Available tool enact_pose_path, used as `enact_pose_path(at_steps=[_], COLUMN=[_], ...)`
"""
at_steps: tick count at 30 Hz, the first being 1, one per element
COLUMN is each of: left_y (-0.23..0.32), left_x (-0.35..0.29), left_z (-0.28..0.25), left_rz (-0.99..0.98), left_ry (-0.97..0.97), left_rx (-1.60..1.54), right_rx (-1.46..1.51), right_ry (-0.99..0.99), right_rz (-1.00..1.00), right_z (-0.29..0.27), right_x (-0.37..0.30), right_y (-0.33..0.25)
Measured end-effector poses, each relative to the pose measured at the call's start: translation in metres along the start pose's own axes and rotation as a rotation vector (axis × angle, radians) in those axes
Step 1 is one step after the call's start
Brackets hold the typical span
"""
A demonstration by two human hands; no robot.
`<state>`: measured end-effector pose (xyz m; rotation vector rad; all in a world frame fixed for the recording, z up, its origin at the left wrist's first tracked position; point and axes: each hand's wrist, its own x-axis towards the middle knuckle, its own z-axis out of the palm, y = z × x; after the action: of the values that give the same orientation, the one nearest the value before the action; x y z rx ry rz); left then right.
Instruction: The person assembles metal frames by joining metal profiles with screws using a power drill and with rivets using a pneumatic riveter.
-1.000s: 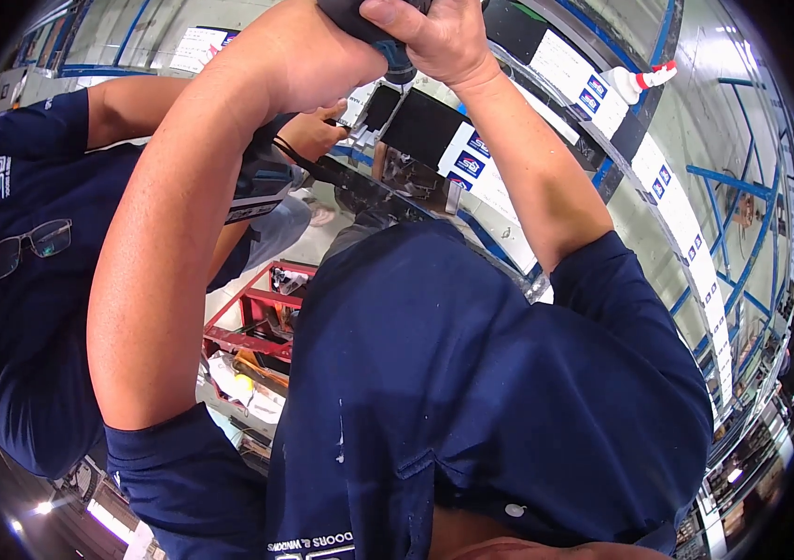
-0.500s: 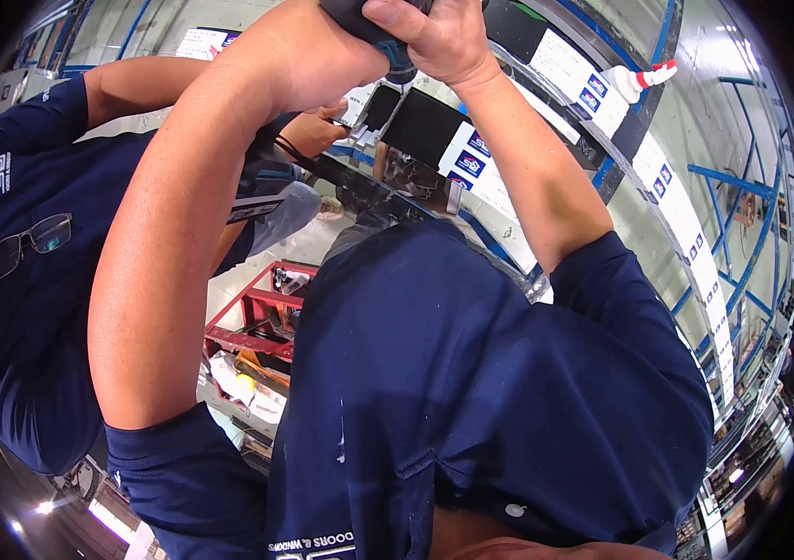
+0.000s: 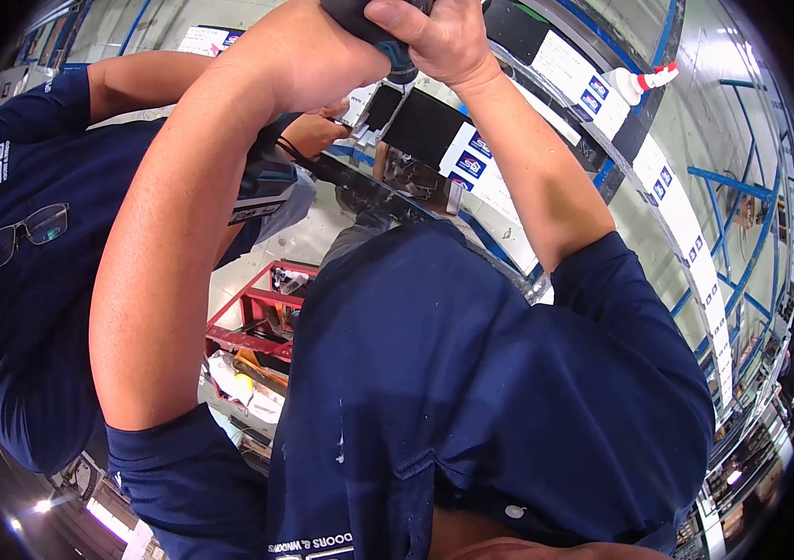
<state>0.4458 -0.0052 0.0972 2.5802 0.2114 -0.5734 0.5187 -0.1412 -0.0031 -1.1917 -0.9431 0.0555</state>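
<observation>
Both my hands are at the top edge, on a dark rounded power tool [image 3: 401,60], cut off by the frame, so its exact kind is unclear. My left hand [image 3: 327,61] closes round its left side, with the fingers partly hidden. My right hand [image 3: 448,39] grips it from the right, its thumb lying across the top. Just below the tool are a black frame profile [image 3: 423,128] and white labelled protective film [image 3: 476,163] on the work.
At my left a co-worker in a navy shirt [image 3: 61,205] reaches a hand [image 3: 315,133] toward the same work. A red tool cart [image 3: 252,327] stands below. A white spray bottle [image 3: 623,84] with a red nozzle lies on the long frame; blue racks [image 3: 742,187] are at right.
My hands and the tool stay almost still. The co-worker's body has shifted slightly, with the glasses on the shirt moving a little up and left.
</observation>
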Motion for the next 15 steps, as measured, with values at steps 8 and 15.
enact_pose_path(at_steps=[8, 15], left_y=[0.001, 0.001], left_x=[0.001, 0.002], left_z=[0.001, 0.002], left_rz=[-0.004, 0.022], left_ry=[0.008, 0.021], left_rx=[0.013, 0.033], right_rx=[0.124, 0.012], right_ry=[0.019, 0.011], right_rz=[0.088, 0.058], right_z=[-0.001, -0.002], right_x=[-0.001, -0.003], right_y=[0.004, 0.003])
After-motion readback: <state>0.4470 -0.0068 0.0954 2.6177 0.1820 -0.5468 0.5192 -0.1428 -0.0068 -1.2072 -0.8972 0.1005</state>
